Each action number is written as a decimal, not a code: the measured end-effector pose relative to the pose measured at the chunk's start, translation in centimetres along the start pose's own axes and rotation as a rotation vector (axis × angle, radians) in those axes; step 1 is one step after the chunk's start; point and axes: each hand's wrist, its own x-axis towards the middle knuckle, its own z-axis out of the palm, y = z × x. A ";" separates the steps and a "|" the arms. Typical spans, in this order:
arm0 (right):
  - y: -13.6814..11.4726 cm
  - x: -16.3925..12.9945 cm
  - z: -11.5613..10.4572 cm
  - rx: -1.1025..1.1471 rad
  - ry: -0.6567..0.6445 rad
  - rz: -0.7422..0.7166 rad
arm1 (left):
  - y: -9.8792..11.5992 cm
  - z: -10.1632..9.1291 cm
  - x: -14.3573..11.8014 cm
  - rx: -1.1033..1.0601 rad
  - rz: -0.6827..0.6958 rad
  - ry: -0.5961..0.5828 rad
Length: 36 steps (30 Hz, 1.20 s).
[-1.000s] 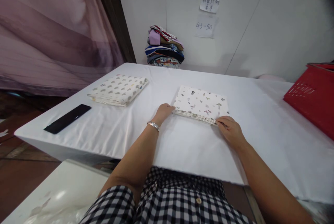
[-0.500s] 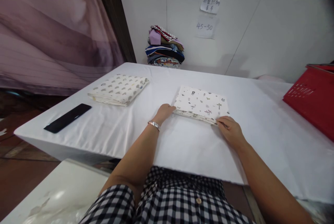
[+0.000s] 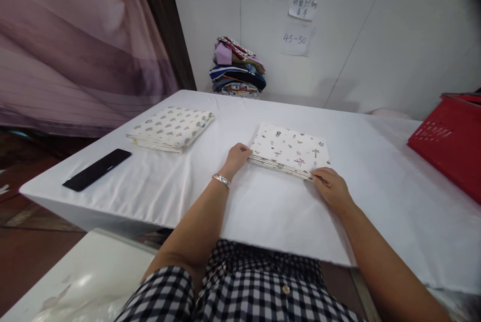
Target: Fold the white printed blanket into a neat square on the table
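A folded white cloth printed with small palm trees and animals lies in front of me, its layered edge facing me. My left hand, with a silver bracelet at the wrist, pinches the near left corner. At the near right corner, my right hand has its fingers closed on the layers. Some fingertips of both hands are hidden by the cloth or the hand itself. Farther left rests a second folded cloth, cream with grey tree-like shapes, touched by neither hand.
The table has a white cover. A black phone-like slab lies near its left edge. Several folded fabrics form a stack by the wall. On the right stands a red basket. Paper signs hang on the wall.
My left hand has shifted slightly up at the cloth's left corner, its fingers more bent. The right hand and both cloths stay almost where they were.
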 end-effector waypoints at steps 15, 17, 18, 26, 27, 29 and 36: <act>-0.3 0.0 -0.1 0.021 -0.023 0.000 | -0.8 -0.1 0.4 -0.051 -0.057 -0.062; -0.2 -0.1 -0.1 0.024 -0.024 0.005 | -0.6 -0.4 0.3 -0.106 -0.077 -0.112; -0.2 -0.1 -0.1 0.022 -0.025 0.005 | -0.5 -0.5 0.2 -0.135 -0.091 -0.137; -1.6 0.7 -0.1 -0.155 -0.055 -0.076 | -0.7 -1.4 -0.2 -0.317 -0.178 -0.235; -2.2 1.1 0.1 -0.178 -0.057 -0.106 | -0.8 -1.4 -0.3 -0.329 -0.172 -0.246; -3.7 2.5 1.0 -0.176 -0.076 -0.167 | -0.8 -1.4 -0.4 -0.344 -0.161 -0.258; -9.6 8.7 7.1 -0.023 -0.186 -0.251 | -0.3 -1.2 -0.7 -0.357 -0.145 -0.252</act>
